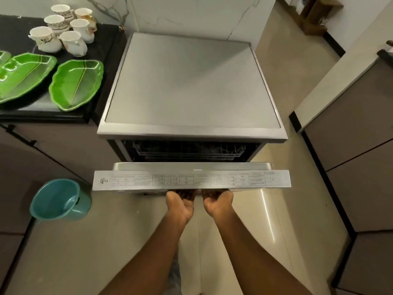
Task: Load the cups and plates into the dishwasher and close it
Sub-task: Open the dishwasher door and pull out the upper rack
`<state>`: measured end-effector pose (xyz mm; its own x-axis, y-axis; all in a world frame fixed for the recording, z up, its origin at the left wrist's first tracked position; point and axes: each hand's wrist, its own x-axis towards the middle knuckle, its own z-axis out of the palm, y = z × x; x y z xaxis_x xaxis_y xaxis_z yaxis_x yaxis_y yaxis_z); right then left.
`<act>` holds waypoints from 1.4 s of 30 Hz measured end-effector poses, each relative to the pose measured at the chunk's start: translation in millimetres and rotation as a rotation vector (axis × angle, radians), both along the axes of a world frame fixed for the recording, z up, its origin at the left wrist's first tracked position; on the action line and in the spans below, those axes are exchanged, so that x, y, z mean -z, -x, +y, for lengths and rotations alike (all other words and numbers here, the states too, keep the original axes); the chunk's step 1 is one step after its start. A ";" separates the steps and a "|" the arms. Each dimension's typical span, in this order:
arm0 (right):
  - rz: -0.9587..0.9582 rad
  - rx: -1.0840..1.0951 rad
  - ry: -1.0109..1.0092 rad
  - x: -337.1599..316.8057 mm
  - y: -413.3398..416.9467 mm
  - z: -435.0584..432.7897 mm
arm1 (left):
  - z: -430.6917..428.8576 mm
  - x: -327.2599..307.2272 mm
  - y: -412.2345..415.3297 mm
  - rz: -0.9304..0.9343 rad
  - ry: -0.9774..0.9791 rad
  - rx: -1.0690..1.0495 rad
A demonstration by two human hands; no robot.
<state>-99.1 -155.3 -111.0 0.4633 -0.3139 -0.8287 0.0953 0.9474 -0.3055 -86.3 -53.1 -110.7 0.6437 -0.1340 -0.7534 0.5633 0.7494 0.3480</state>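
Both upturned, left hand (pixel 180 204) and right hand (pixel 217 202) under dishwasher door (pixel 191 180), fingertips hidden, grip untellable, rack (pixel 189 151) dim

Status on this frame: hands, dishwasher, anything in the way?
Left hand and right hand under dishwasher door edge, fingers hidden. Door partly open. Cups, plates on counter. Bucket left, clear of door.

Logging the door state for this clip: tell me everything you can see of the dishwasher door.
The dishwasher door looks like silvery metal. It is partly open, tilted out from the top, and the gap shows dark wire racks inside. Its top edge carries a long printed label strip with tables and symbols. The left hand and right hand, palms up, hook their fingers under its front near the middle. The fingertips are hidden.
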 end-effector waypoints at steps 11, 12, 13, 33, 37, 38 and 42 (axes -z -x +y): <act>0.402 -0.395 1.064 -13.4 106.4 6.8 | 23.5 -17.4 81.7 -0.554 -1.426 0.305; 0.362 -0.484 1.335 -14.6 102.9 6.6 | 21.2 -18.4 72.3 -0.690 -1.511 0.369; 0.331 -0.599 1.592 -14.4 96.7 6.1 | 20.8 -17.4 61.1 -0.800 -1.577 0.475; 0.442 -1.424 1.856 162.4 284.8 72.3 | 86.5 140.2 193.3 -0.672 -1.612 1.698; 0.460 -1.718 1.719 224.4 334.2 77.4 | 102.5 224.8 260.1 -0.673 -1.565 1.848; 0.455 -1.779 1.697 240.4 341.7 77.0 | 106.0 244.8 272.2 -0.664 -1.538 1.870; 0.399 -1.946 1.619 303.9 367.0 73.9 | 116.7 317.3 314.8 -0.603 -1.464 1.947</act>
<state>-466.1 -81.4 -414.9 0.7990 -0.1090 -0.5914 -0.3313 -0.9005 -0.2817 -401.1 63.6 -428.0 0.5722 -0.3583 -0.7377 -0.2885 -0.9300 0.2279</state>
